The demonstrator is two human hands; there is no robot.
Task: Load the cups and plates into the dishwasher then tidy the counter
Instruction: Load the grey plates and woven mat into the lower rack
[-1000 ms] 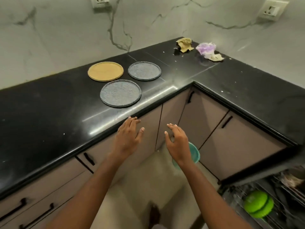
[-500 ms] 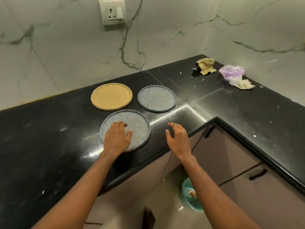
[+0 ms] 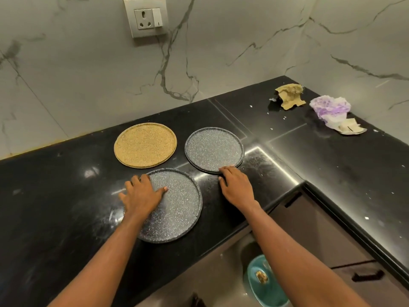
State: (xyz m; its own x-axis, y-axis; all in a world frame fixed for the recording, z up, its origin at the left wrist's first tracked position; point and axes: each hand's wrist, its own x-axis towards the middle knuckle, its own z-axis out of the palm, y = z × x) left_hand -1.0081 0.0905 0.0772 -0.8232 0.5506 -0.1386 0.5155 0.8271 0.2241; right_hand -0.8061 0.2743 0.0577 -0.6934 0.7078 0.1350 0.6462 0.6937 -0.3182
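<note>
From the head view, a black tabletop (image 3: 55, 196) runs along a marble wall and turns a corner to the right, and three round plates lie flat on it near the front edge. The left hand (image 3: 142, 193) lies palm down on the near grey plate (image 3: 177, 209). Its grip is spread, with the thumb stretched flat across the speckled surface and the fingers reaching the far left rim; whether they hook under the rim cannot be told. The right hand (image 3: 235, 187) rests with bent fingertips on the near rim of the far grey plate (image 3: 213, 149). Its thumb is set apart on the tabletop just beside the plate, so the grip is not pinching anything. The two grey plates sit close together without touching. The yellow plate (image 3: 145, 144) lies behind the near grey one and left of the far grey one, untouched. In the far right corner are a crumpled brown paper (image 3: 290, 96), a purple wrapper (image 3: 329, 107) and a white scrap (image 3: 350, 128), with small white crumbs scattered around them. A wall socket (image 3: 147, 17) is mounted above the plates. Below the tabletop edge, a teal bin (image 3: 263, 282) stands on the floor beside cabinet doors with a dark handle (image 3: 367, 275).
</note>
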